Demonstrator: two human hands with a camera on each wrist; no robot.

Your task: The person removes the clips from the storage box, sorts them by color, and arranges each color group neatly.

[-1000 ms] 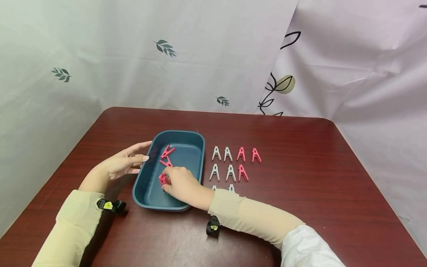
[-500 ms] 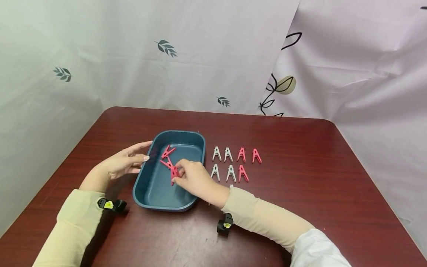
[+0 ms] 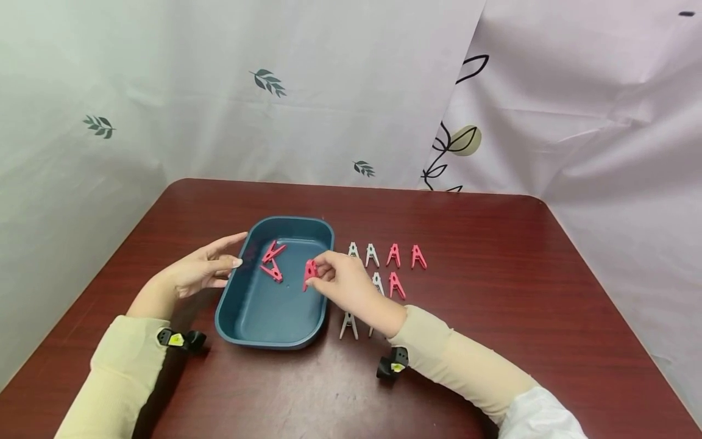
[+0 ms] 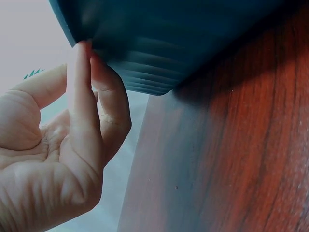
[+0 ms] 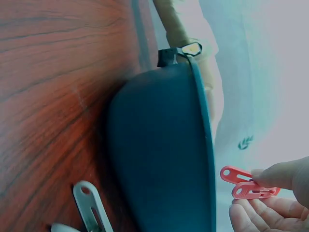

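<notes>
Between the thumb and fingers of my right hand (image 3: 345, 277), a red clothespin (image 3: 310, 273) is pinched over the right side of a dark blue tray (image 3: 269, 344). The right wrist view shows this same clothespin (image 5: 248, 189) beyond the tray wall (image 5: 159, 150), its two handle ends pointing away from the hand. Inside the tray lie two more red clothespins, one (image 3: 273, 250) behind the other (image 3: 272, 271). My left hand (image 3: 200, 268) rests against the tray's left side, its fingertips at the rim; in the left wrist view, fingers (image 4: 83, 106) touch the outer wall.
Right of the tray, clothespins lie in rows on the brown table (image 3: 493, 274). Grey ones (image 3: 371, 255) are on the left, red ones (image 3: 393, 255) on the right. My right hand and forearm hide some of them. A patterned white curtain (image 3: 329, 91) hangs behind.
My right hand has lifted the red clothespin from among those in the tray and carried it rightward, towards the right rim. The left hand has stayed at the tray's left side.
</notes>
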